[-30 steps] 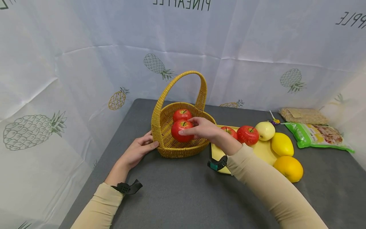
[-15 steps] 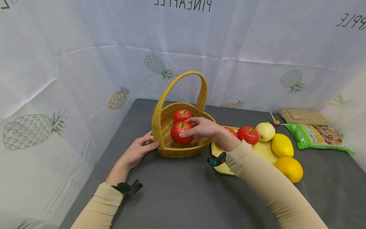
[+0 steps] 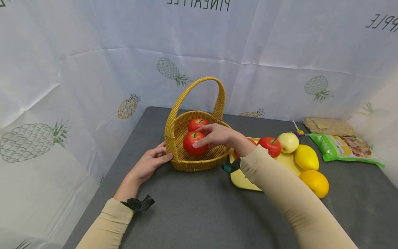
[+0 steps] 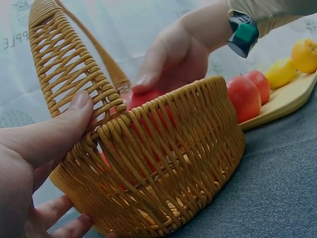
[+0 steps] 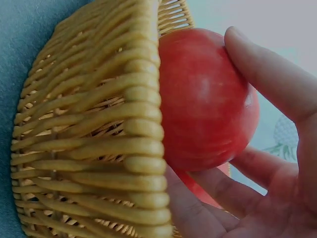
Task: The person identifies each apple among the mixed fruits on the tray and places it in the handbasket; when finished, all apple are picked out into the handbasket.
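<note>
a white pineapple-print sheet (image 3: 93,62) hangs behind the flat grey counter (image 3: 192,211), which has a felt-like surface. on the counter stands a round basket (image 3: 186,162) of woven yellow wicker with a tall arched handle. the left hand (image 3: 148,162) rests against its outer wall, thumb curled over the rim at the foot of the handle — gripping the wicker. the right hand (image 3: 217,135) reaches in over the rim, fingers wrapped round a smooth, glossy red apple (image 3: 191,141) inside the basket; a second red apple (image 3: 196,123) lies just behind it. right of the basket lies a flat pale-yellow board (image 3: 245,180) bearing another red apple (image 3: 271,145), a pale round fruit (image 3: 288,141) and a lemon (image 3: 306,157) — an orange (image 3: 314,182) lies at its edge.
</note>
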Demonstrator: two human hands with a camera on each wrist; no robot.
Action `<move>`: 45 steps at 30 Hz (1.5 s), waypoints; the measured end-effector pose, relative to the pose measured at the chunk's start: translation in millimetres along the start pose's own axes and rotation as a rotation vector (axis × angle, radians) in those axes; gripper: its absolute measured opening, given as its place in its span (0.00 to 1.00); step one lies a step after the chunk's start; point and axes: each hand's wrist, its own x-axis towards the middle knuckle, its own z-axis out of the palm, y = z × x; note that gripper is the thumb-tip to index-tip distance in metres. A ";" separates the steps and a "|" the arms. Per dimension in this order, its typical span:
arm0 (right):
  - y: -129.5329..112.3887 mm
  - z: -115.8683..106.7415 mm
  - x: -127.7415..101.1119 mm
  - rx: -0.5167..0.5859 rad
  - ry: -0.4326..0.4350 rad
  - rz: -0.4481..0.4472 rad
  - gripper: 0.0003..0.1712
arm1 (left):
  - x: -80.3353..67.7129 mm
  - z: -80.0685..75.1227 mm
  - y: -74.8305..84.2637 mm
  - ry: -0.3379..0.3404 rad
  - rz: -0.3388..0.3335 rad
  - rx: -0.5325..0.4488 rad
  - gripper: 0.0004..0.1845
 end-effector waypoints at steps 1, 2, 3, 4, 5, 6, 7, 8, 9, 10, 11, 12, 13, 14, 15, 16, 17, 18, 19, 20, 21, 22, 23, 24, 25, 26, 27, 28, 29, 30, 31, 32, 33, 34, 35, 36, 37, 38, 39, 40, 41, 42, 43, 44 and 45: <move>-0.5 -0.2 1.0 0.001 -0.001 0.004 0.43 | 0.1 -0.1 0.0 0.000 0.001 -0.001 0.11; -1.4 -0.3 1.8 0.001 -0.002 0.009 0.43 | 0.1 -0.2 0.1 -0.001 0.003 0.000 0.11; -2.3 -0.4 2.6 -0.002 -0.002 0.013 0.43 | 0.1 -0.3 0.0 -0.002 0.004 -0.001 0.11; -3.3 -0.7 3.3 -0.006 -0.002 0.018 0.43 | 0.0 -0.4 -0.1 -0.003 0.006 -0.001 0.10; -4.1 -0.9 4.4 -0.006 -0.002 0.022 0.43 | -0.1 -0.5 -0.2 -0.004 0.007 -0.001 0.10; -4.7 -1.1 5.7 -0.009 -0.004 0.024 0.43 | -0.1 -0.6 -0.3 -0.005 0.008 -0.002 0.10; -5.3 -1.5 7.2 -0.015 -0.006 0.026 0.43 | -0.1 -0.6 -0.3 -0.007 0.007 -0.003 0.10; -6.0 -1.8 8.6 -0.025 -0.006 0.026 0.43 | -0.1 -0.7 -0.5 -0.008 0.008 -0.002 0.10; -6.7 -1.9 10.2 -0.031 -0.007 0.025 0.43 | -0.1 -0.8 -0.5 -0.007 0.008 -0.002 0.10; -7.4 -1.9 11.7 -0.038 -0.011 0.021 0.43 | -0.1 -0.7 -0.6 -0.006 0.008 -0.002 0.10; -8.2 -1.6 13.2 -0.045 -0.014 0.017 0.44 | -0.1 -0.7 -0.5 -0.005 0.008 0.000 0.10; -8.9 -1.3 14.4 -0.054 -0.015 0.012 0.44 | 0.0 -0.6 -0.5 -0.004 0.008 0.001 0.10; -9.6 -1.0 15.7 -0.064 -0.015 0.005 0.44 | 0.0 -0.4 -0.4 -0.002 0.008 0.003 0.11; -10.3 -0.4 16.7 -0.069 -0.014 -0.002 0.44 | 0.1 -0.3 -0.5 0.000 0.009 0.007 0.11; -11.2 0.2 17.4 -0.072 -0.010 -0.011 0.44 | 0.3 0.1 -0.5 0.000 0.011 0.009 0.11; -11.9 0.7 18.2 -0.077 -0.002 -0.020 0.44 | 0.6 0.3 -0.2 0.000 0.013 0.012 0.11; -12.5 1.3 18.8 -0.081 0.009 -0.026 0.44 | 0.8 0.6 0.0 -0.001 0.013 0.015 0.12; -12.7 1.8 19.6 -0.088 0.020 -0.032 0.44 | 1.1 0.9 0.1 -0.002 0.014 0.019 0.12; -13.2 2.4 20.1 -0.095 0.032 -0.036 0.44 | 1.4 1.3 0.2 -0.002 0.015 0.020 0.13; -13.7 3.2 20.5 -0.101 0.043 -0.040 0.44 | 1.6 1.6 0.2 -0.003 0.015 0.021 0.13; -14.2 3.9 21.1 -0.110 0.054 -0.043 0.44 | 1.8 2.0 0.3 -0.005 0.015 0.021 0.13; -14.5 4.7 21.8 -0.116 0.060 -0.045 0.44 | 1.8 2.2 0.4 -0.005 0.014 0.021 0.14; -15.1 5.9 22.4 -0.124 0.064 -0.048 0.44 | 1.7 2.4 0.5 -0.005 0.013 0.021 0.14; -15.8 6.9 23.2 -0.137 0.067 -0.055 0.44 | 1.5 2.5 0.6 -0.005 0.012 0.020 0.14; -17.0 8.1 23.8 -0.148 0.068 -0.062 0.43 | 1.3 2.4 0.7 -0.004 0.010 0.018 0.14; -17.9 9.2 24.7 -0.167 0.071 -0.072 0.43 | 1.1 2.1 0.6 -0.002 0.009 0.018 0.14; -18.6 10.2 26.2 -0.183 0.071 -0.081 0.43 | 0.8 1.8 0.6 -0.002 0.007 0.018 0.14; -19.7 11.2 27.3 -0.203 0.072 -0.091 0.42 | 0.4 1.6 0.7 0.000 0.004 0.019 0.14; -20.7 12.2 28.5 -0.223 0.073 -0.098 0.42 | 0.0 1.3 0.8 0.002 0.002 0.021 0.14; -21.9 12.9 29.7 -0.241 0.074 -0.106 0.42 | -0.4 1.0 0.9 0.003 0.000 0.022 0.14; -22.7 13.4 31.1 -0.257 0.073 -0.109 0.42 | -0.6 0.7 0.8 0.004 -0.002 0.023 0.14; -23.8 13.7 32.1 -0.271 0.072 -0.110 0.42 | -0.8 0.5 0.7 0.005 -0.003 0.024 0.14; -24.7 13.9 33.2 -0.278 0.068 -0.110 0.42 | -1.0 0.5 0.8 0.004 -0.005 0.024 0.14; -25.6 14.0 34.2 -0.286 0.065 -0.108 0.42 | -1.1 0.5 0.8 0.004 -0.006 0.025 0.15; -26.3 13.9 35.2 -0.293 0.059 -0.108 0.42 | -1.1 0.4 0.7 0.004 -0.006 0.025 0.15; -26.8 13.6 36.4 -0.299 0.052 -0.109 0.42 | -1.1 0.4 0.6 0.004 -0.007 0.024 0.15; -27.2 13.3 37.5 -0.306 0.045 -0.109 0.42 | -1.2 0.3 0.6 0.003 -0.008 0.025 0.15; -27.8 13.1 38.2 -0.309 0.035 -0.111 0.42 | -1.2 0.3 0.5 0.003 -0.009 0.025 0.15; -27.9 13.0 39.2 -0.316 0.027 -0.115 0.42 | -1.1 0.4 0.4 0.003 -0.009 0.026 0.15; -28.0 12.8 40.1 -0.322 0.018 -0.118 0.42 | -0.9 0.3 0.1 0.004 -0.009 0.028 0.15; -28.1 12.8 40.8 -0.326 0.010 -0.122 0.41 | -0.9 0.3 0.1 0.005 -0.011 0.029 0.15; -28.0 12.8 41.7 -0.327 0.003 -0.124 0.41 | -0.8 0.4 0.1 0.007 -0.011 0.031 0.15; -28.0 12.9 42.1 -0.335 -0.002 -0.127 0.41 | -0.7 0.5 0.1 0.007 -0.013 0.032 0.15; -27.8 13.2 42.6 -0.340 -0.007 -0.130 0.40 | -0.6 0.5 0.2 0.008 -0.015 0.032 0.15; -27.3 13.5 43.5 -0.346 -0.010 -0.131 0.40 | -0.5 0.6 0.2 0.008 -0.016 0.032 0.15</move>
